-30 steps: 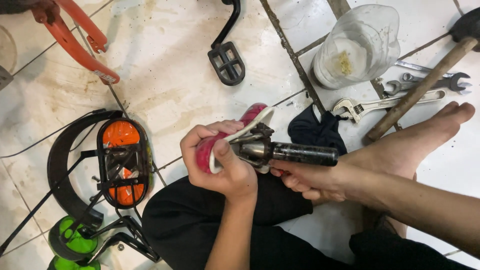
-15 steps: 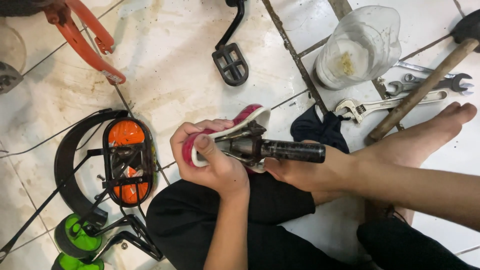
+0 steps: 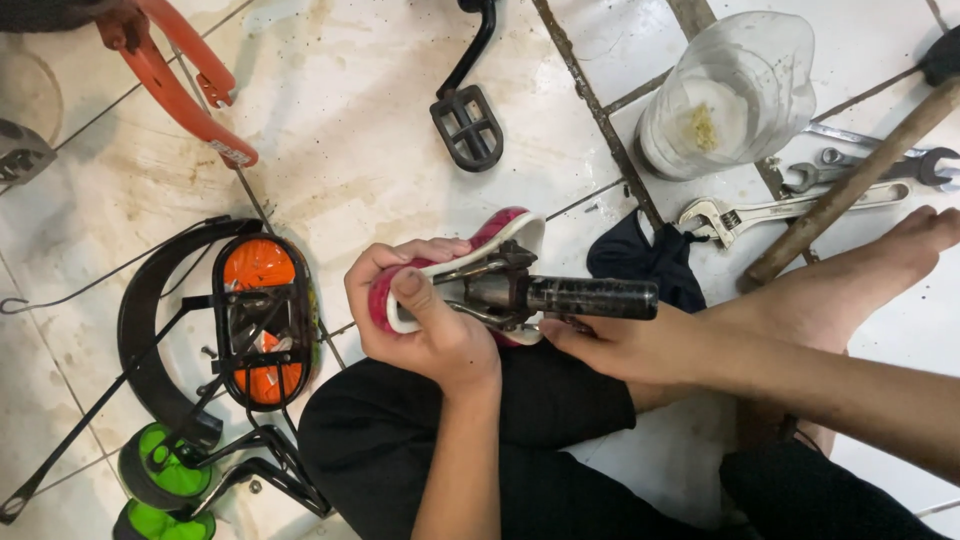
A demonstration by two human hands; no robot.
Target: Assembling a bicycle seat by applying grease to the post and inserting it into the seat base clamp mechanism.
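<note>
I hold a small pink and white bicycle saddle [image 3: 500, 232] upside down over my lap, its metal rails and clamp facing up. A dark seat post [image 3: 592, 297] sticks out of the clamp to the right. My left hand [image 3: 425, 320] wraps the saddle's nose end, thumb pressed on the white underside. My right hand [image 3: 610, 348] lies under the clamp and post, fingers at the clamp's lower side.
On the tiled floor: a black pedal with crank [image 3: 466, 122], an orange frame part [image 3: 185, 85], a black fender with an orange saddle [image 3: 258, 310], green training wheels [image 3: 165, 470], a clear plastic jug [image 3: 730, 95], wrenches [image 3: 790, 205], a wooden hammer handle [image 3: 850, 185], a dark cloth [image 3: 640, 255], my bare foot [image 3: 850, 285].
The saddle and post have shifted slightly left and the post now lies more level. My right hand has slid closer under the clamp.
</note>
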